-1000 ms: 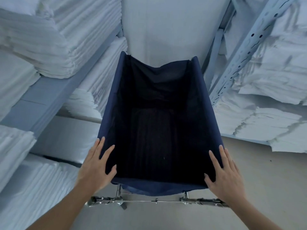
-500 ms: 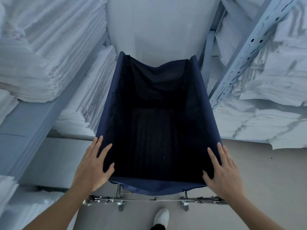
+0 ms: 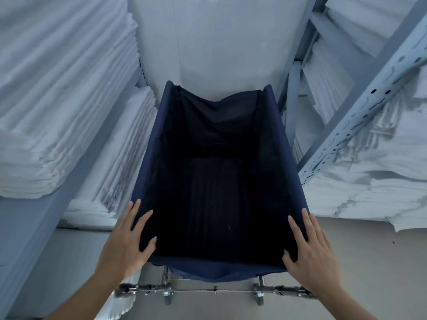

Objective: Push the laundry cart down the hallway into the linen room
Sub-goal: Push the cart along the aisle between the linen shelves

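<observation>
- Between two rows of shelving, head view: the laundry cart point(image 3: 219, 181) sits dead centre in a narrow aisle, a deep navy fabric bag on a metal frame, and its inside is too dark to make out any contents.
- Left hand point(image 3: 126, 245) lies flat on the near left corner of the bag's rim, fingers straight and spread, thumb hooked just over the edge. Not gripping, just pressing on the fabric.
- Right hand point(image 3: 310, 250) does the same on the near right corner: fingers extended along the rim, thumb on the inner side, palm down, nothing clutched.
- Below the hands, the chrome crossbar point(image 3: 215, 290) of the frame runs left to right, with two small caster wheels point(image 3: 167, 297) under it near the bottom of the view.
- Left side: folded white linens point(image 3: 57, 107) stacked high on a grey shelf point(image 3: 41, 218), with a lower stack just beside the cart's left wall.
- Right side: more white linen piles point(image 3: 374, 181), messier at the edges, behind a perforated metal upright point(image 3: 360, 121) that slants across the view.
- Far end of the aisle is a plain pale wall point(image 3: 215, 42), just past the cart's far rim.
- Floor point(image 3: 358, 262) is a smooth beige-grey, visible near right.
</observation>
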Motion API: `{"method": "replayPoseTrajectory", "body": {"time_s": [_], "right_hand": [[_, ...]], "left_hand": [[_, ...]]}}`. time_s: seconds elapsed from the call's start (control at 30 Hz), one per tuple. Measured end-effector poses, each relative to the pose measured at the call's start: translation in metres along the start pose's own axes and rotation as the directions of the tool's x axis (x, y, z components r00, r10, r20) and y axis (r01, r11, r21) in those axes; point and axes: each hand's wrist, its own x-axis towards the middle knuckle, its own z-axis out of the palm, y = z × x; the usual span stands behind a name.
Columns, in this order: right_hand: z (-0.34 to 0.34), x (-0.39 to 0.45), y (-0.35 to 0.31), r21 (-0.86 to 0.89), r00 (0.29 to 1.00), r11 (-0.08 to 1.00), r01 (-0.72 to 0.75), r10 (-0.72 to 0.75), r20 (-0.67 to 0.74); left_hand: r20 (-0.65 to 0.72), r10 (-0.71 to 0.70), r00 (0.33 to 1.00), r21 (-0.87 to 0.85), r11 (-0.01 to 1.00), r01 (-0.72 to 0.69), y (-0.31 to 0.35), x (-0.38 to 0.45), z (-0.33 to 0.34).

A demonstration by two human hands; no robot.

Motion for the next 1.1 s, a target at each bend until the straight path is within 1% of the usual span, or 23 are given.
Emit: {"method": "replayPoseTrajectory", "body": {"time_s": [0.33,0.57,0.77,0.9,1.1], "right_hand": [[0.005,0.073,-0.009,-0.003,1.000,1.000,-0.013,0.013,-0.004],[0.007,0.112,-0.018,-0.023,0.999,0.999,-0.041,0.041,0.003],[0.008,0.136,-0.025,-0.022,0.998,0.998,-0.063,0.063,0.001],[0.011,0.148,-0.025,-0.030,0.998,0.998,-0.058,0.058,-0.007],[0.015,0.165,-0.025,-0.011,0.998,0.998,-0.062,0.062,-0.015]], "left_hand": [[0.000,0.022,1.000,-0.012,1.000,-0.022,-0.021,0.077,-0.005],[0.024,0.024,0.999,-0.024,0.999,-0.023,-0.037,0.122,-0.007],[0.034,0.039,0.999,-0.013,0.999,-0.038,-0.047,0.150,-0.008],[0.013,0.069,0.998,-0.008,0.998,-0.069,-0.051,0.164,-0.008],[0.014,0.058,0.998,-0.026,0.998,-0.058,-0.056,0.184,-0.009]]}}
